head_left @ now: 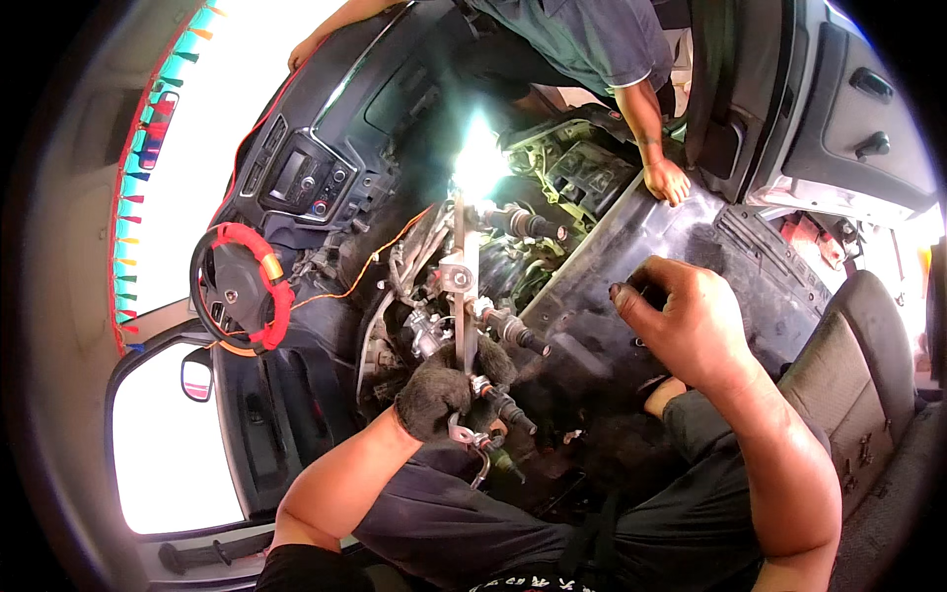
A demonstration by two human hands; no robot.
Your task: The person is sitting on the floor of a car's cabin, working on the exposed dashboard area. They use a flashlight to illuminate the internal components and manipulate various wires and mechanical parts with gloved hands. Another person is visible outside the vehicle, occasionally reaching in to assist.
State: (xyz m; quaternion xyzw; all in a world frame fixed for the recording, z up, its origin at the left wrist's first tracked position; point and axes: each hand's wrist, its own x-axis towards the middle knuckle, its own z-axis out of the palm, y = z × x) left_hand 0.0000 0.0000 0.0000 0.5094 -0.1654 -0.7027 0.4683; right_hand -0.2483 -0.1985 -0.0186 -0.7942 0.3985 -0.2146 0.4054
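My left hand (434, 397), in a dark knit glove, is closed around the lower end of a metal fuel rail (460, 278). The rail stands lengthwise before me, above the open engine bay. Several fuel injectors with dark bodies stick out from its right side, one injector (513, 331) near the middle and another injector (505, 407) just beside my glove. Bare and raised to the right, my right hand (686, 321) has its fingers curled toward the thumb; whatever may be between them is hidden. Glare from a bright lamp (480, 158) washes out the rail's far end.
A co-worker's hand (667, 182) rests on the grey metal floor panel (681, 242) across from me. The engine (552, 187) lies exposed under the rail. To the left are a red-covered steering wheel (281, 296), the dashboard (311, 183) and an orange wire (375, 259). A seat (848, 355) stands at right.
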